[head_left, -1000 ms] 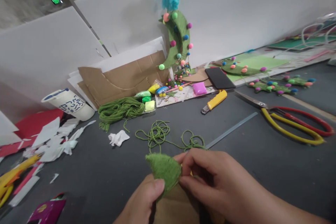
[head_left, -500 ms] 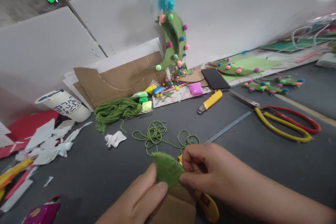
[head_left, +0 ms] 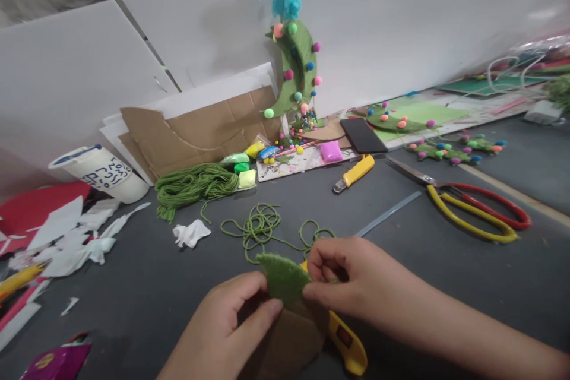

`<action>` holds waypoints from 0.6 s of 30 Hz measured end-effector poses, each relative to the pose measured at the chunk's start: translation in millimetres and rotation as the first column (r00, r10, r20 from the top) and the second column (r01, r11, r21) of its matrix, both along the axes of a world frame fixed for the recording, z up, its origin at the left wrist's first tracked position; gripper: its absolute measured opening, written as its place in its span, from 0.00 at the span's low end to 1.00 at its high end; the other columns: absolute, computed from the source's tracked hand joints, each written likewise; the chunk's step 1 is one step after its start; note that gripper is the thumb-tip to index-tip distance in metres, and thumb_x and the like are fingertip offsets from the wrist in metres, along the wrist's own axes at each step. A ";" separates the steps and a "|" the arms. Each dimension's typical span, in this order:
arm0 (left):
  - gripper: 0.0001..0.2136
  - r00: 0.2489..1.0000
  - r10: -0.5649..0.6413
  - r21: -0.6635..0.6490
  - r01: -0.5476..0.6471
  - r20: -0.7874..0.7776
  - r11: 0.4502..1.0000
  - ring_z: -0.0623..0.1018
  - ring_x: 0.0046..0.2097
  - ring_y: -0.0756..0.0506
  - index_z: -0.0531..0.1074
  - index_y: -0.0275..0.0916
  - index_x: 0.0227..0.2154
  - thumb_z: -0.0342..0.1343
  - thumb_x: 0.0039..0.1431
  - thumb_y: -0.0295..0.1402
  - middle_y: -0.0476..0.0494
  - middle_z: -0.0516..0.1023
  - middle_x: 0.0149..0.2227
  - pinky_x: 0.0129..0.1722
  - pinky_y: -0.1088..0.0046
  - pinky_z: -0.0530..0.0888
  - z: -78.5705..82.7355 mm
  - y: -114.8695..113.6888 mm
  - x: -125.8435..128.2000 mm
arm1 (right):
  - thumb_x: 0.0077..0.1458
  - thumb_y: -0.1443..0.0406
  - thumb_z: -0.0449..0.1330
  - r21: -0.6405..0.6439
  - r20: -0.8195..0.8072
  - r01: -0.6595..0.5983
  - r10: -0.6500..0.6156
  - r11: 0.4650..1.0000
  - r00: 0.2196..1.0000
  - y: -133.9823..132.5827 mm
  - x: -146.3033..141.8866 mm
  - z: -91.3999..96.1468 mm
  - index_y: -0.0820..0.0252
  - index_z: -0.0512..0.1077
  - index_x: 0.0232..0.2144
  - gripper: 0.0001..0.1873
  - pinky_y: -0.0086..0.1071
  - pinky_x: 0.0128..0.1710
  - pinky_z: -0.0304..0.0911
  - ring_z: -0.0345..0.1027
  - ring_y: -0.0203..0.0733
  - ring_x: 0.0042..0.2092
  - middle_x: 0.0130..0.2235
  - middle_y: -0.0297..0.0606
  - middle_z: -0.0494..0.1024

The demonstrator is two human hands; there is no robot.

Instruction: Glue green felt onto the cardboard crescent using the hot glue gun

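Under right hand point(head_left: 356, 282), perhaps cutter point(head_left: 350, 349), newly visible

Wrapped piece point(head_left: 282, 278) I pinch: green yarn over plain brown cardboard.
Tool point(head_left: 350, 351) under my wrist: yellow.
Loose cord point(head_left: 260, 228): the same green.
Scissors point(head_left: 481, 217): one yellow handle, one red.
Cup point(head_left: 102, 173): white, blue squiggles.
Crescent point(head_left: 303, 65): green, dotted with pink and blue pompoms.
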State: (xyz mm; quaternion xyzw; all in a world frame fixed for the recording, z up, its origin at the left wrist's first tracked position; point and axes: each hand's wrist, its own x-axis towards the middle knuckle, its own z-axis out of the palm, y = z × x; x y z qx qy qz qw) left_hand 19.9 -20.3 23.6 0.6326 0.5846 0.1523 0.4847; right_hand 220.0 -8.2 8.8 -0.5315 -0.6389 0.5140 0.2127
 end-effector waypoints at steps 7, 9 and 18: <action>0.07 0.985 0.071 -0.123 -0.053 0.155 0.991 0.73 0.30 0.46 0.74 0.40 0.27 0.54 0.53 0.36 0.50 0.75 0.25 0.30 0.75 0.67 -3.6 -0.8 2.4 | 0.44 0.69 0.61 -0.090 -0.125 -0.014 0.003 0.996 0.992 4.5 1.9 0.9 0.58 0.63 0.19 0.09 0.23 0.18 0.44 0.47 0.30 0.21 0.16 0.21 0.56; 0.06 0.981 0.081 -0.142 -0.056 0.178 0.988 0.73 0.30 0.46 0.74 0.40 0.27 0.55 0.53 0.35 0.51 0.74 0.25 0.29 0.75 0.67 -3.8 -0.6 2.9 | 0.44 0.69 0.61 -0.112 -0.147 -0.024 0.008 0.993 0.989 5.9 1.8 0.7 0.58 0.62 0.19 0.09 0.23 0.18 0.44 0.47 0.29 0.20 0.16 0.21 0.56; 0.07 0.993 0.118 0.080 -0.117 -0.001 0.990 0.75 0.33 0.45 0.72 0.41 0.28 0.54 0.55 0.38 0.51 0.77 0.28 0.32 0.74 0.67 5.1 4.1 -21.2 | 0.49 0.69 0.59 -0.006 -0.276 -0.077 0.072 0.997 0.958 9.0 11.4 -0.4 0.59 0.69 0.32 0.06 0.24 0.22 0.47 0.49 0.31 0.24 0.21 0.22 0.57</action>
